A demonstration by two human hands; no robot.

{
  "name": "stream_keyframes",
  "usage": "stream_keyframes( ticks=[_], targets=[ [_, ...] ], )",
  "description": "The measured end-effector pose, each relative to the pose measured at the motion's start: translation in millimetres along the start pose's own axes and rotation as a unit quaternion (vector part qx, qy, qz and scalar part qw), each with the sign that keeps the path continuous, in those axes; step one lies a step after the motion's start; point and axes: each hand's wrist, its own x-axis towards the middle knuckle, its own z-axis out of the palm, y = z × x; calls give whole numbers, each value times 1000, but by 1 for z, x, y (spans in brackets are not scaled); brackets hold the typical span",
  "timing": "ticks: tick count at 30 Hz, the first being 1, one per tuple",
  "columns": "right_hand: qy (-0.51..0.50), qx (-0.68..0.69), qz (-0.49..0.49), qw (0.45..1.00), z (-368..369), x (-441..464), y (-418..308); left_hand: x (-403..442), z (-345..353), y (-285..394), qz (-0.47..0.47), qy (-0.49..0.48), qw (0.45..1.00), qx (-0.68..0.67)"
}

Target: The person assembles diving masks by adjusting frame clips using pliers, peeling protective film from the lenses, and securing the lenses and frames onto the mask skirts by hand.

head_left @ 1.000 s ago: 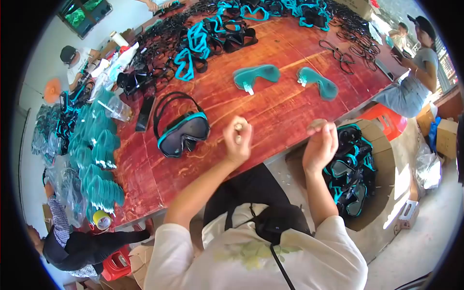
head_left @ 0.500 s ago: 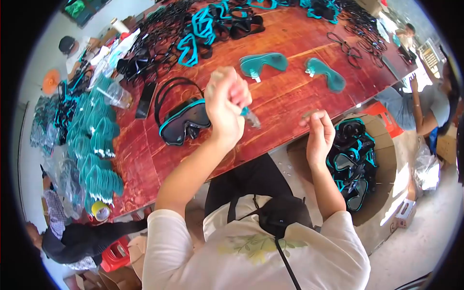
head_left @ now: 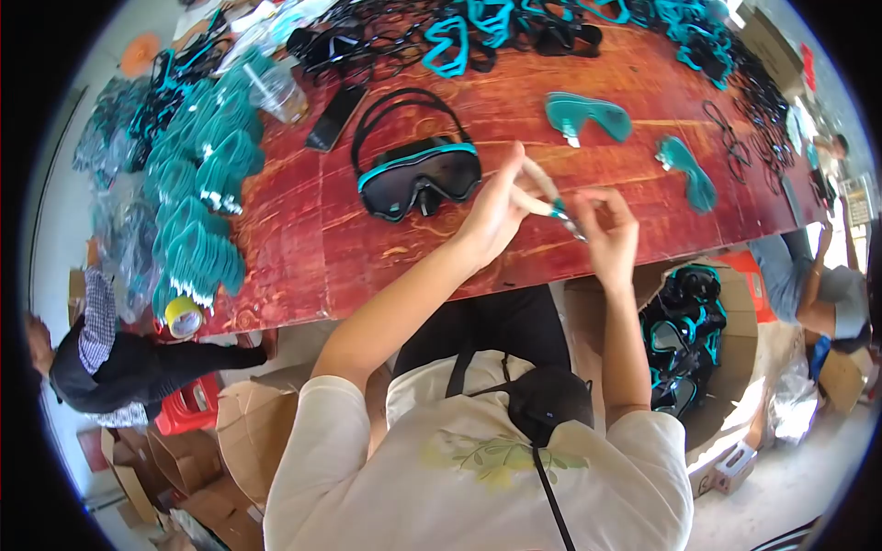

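Observation:
My left hand (head_left: 496, 216) is over the front of the table, its fingers closed on a small teal piece with a shiny end (head_left: 559, 209); its exact kind is unclear. Close against that shiny end, my right hand (head_left: 608, 237) has its thumb and fingers pinched together, slightly blurred, and what they grip is hidden. Just left of my hands, a black and teal diving mask (head_left: 420, 181) lies on the table with its strap looped behind it. Beyond my right hand are teal mask-shaped lens sheets (head_left: 588, 118) and a narrower teal sheet (head_left: 689, 174).
Stacked teal sheets (head_left: 197, 248), yellow tape (head_left: 184, 317), a plastic cup (head_left: 278, 95) and a phone (head_left: 336, 118) occupy the table's left. Teal frames (head_left: 447, 46) and black straps line the back. A carton (head_left: 735, 367) of masks stands right; people are at both sides.
My view has shifted, so the table's contents appear farther right. My left hand has turned, its fingers extending toward the right, and my two hands have come together at the small teal piece.

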Motion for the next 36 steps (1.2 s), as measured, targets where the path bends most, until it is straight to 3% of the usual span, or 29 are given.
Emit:
stream_keyframes(
  ticks=[1,3,4,7,9,11,13,15,19,21,24,25,27,28,30,31,33,34,36],
  targets=[
    [16,-52,-1,999,-4,3,10,-9,-1,3,2,25,999,34],
    [31,-11,37,999,0,-3,23,-20,-2,6,0,69,992,102],
    [42,-50,18,998,2,-2,30,-20,-4,9,-28,49,995,85],
    [81,-161,-51,982,-4,1,49,3,-18,-29,205,156,921,292],
    [113,-215,-113,964,-14,9,55,-2,-15,-17,243,97,879,398],
    [145,-236,-112,954,-22,9,36,-10,-12,1,356,40,742,566],
    [153,-219,-104,958,-30,6,29,-18,-13,37,417,61,617,665],
    [115,-202,-96,968,-27,-1,25,-22,-26,74,370,83,572,727],
    [-41,-125,-72,989,8,-21,12,-11,-66,104,171,4,573,801],
    [-112,26,85,990,41,-33,-4,-10,-55,115,74,-4,576,814],
    [-138,75,38,987,81,-35,15,-19,-59,120,198,12,619,760],
    [-128,87,19,988,93,-33,20,-22,-60,122,300,15,615,729],
    [-104,76,14,992,112,-25,17,-39,-53,120,361,115,727,573],
    [-94,73,-2,993,122,-20,9,-47,-54,112,362,166,816,419],
    [-75,125,-26,989,143,-17,-7,-61,-49,86,462,263,785,318],
    [-92,56,-53,993,145,-15,-3,-66,-53,72,490,307,772,263],
    [-122,-77,-114,983,142,-7,11,-82,-69,47,493,337,766,238],
    [-131,-61,-92,985,139,-8,15,-93,-71,38,461,355,781,227],
    [-157,-147,-145,966,128,-6,18,-104,-86,25,403,398,791,232]
  ],
)
